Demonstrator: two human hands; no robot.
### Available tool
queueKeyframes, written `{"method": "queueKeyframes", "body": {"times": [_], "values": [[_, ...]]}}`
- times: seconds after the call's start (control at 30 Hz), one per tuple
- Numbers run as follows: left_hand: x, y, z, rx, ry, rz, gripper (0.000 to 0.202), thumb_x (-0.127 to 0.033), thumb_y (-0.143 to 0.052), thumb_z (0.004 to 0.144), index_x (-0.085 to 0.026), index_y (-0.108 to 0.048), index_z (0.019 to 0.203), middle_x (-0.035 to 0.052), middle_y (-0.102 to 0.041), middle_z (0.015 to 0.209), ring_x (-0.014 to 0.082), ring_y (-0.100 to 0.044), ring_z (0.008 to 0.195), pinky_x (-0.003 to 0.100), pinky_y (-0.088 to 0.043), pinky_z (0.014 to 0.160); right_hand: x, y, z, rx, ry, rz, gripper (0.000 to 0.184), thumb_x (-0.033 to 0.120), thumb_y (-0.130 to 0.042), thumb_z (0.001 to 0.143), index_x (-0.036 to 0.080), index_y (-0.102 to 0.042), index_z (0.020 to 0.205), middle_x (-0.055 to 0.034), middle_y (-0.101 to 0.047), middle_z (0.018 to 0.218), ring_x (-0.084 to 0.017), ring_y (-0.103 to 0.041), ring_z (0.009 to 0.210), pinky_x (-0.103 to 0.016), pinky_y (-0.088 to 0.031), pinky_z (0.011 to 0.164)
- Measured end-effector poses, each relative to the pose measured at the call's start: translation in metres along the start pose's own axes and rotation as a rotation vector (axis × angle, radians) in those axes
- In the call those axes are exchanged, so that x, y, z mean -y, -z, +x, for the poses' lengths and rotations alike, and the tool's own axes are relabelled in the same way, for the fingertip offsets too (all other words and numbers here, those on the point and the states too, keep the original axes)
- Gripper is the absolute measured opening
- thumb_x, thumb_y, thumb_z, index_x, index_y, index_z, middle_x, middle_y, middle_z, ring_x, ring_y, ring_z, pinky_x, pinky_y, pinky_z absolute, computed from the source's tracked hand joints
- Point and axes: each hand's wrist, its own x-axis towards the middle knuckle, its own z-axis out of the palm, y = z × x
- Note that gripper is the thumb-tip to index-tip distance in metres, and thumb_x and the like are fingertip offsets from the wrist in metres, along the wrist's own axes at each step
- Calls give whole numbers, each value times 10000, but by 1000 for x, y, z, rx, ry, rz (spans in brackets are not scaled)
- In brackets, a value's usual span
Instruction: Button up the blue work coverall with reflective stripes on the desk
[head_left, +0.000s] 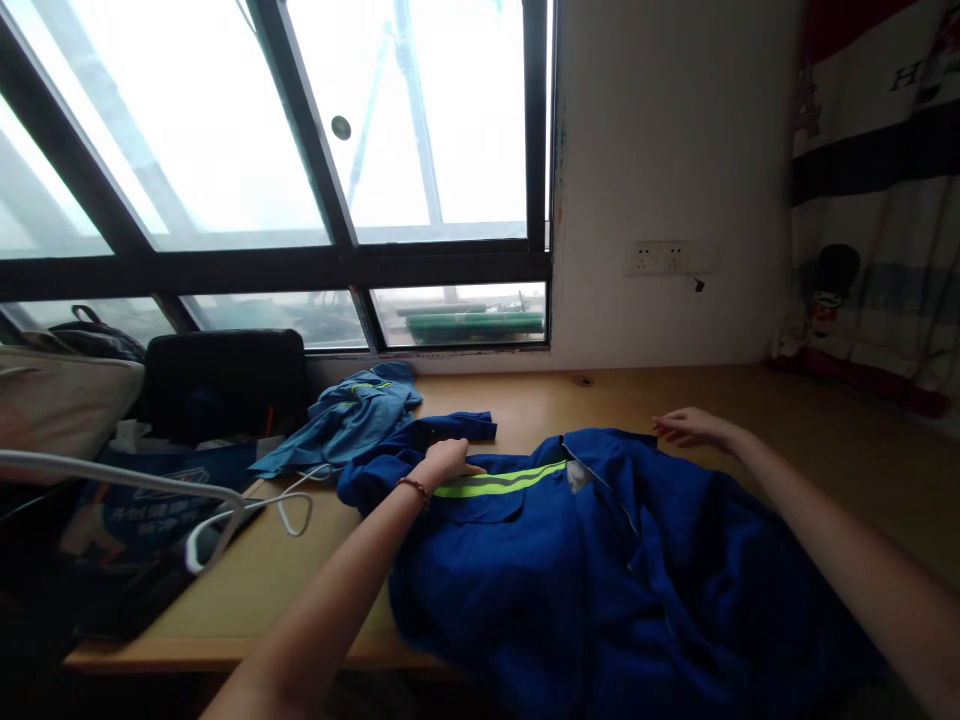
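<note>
A dark blue work jacket with a yellow-green reflective band lies spread over the table, its lower part hanging past the front edge. My left hand, with a beaded bracelet at the wrist, is closed on the jacket at the left end of the band. One blue sleeve reaches out beyond that hand. At the jacket's upper right edge, my right hand has its fingers stretched out to the left and holds nothing. The jacket's right half is bunched in loose folds.
A lighter blue garment lies crumpled by the window. On the left are a white cable, a white curved bar, a printed blue bag and a black case-like thing. A curtain hangs at the right.
</note>
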Motion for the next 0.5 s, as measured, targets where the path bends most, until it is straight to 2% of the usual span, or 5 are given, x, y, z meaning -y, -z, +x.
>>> {"method": "queueKeyframes", "body": {"times": [0.03,0.17,0.27,0.4,0.5], "values": [[0,2,-2,-9,-38,11,637,-666,-508,594,-134,-571,938,159,-602,962,297,-571,874,312,-430,699,0,-9,-1,10,7,-26,501,581,-551,651,176,-602,941,-91,-621,998,-173,-596,801,-222,-471,594],[-6,4,-13,-35,-180,-3,506,-594,-544,614,-151,-612,849,130,-608,924,259,-570,839,279,-417,683,1,-52,-12,253,72,-138,366,360,-639,587,135,-623,876,-77,-644,903,-198,-587,790,-243,-466,624],[-11,2,-37,-49,-214,-51,333,-493,-532,675,-179,-622,740,94,-625,788,234,-577,764,268,-405,643,1,-75,-42,286,108,-170,360,278,-616,562,123,-632,887,-61,-647,881,-208,-583,801,-248,-459,659],[-20,-5,-96,-143,-295,-227,314,-399,-373,807,-203,-596,704,68,-615,693,182,-560,645,254,-380,597,-4,-97,-110,375,126,-197,425,261,-622,513,163,-644,927,-11,-650,858,-223,-584,809,-270,-458,694],[-25,-16,-151,-107,-299,-410,321,-405,-339,829,-221,-578,721,41,-614,666,151,-541,593,239,-375,578,-22,-118,-158,294,103,-222,420,283,-622,483,302,-651,901,46,-641,884,-236,-586,847,-304,-463,731]]}}
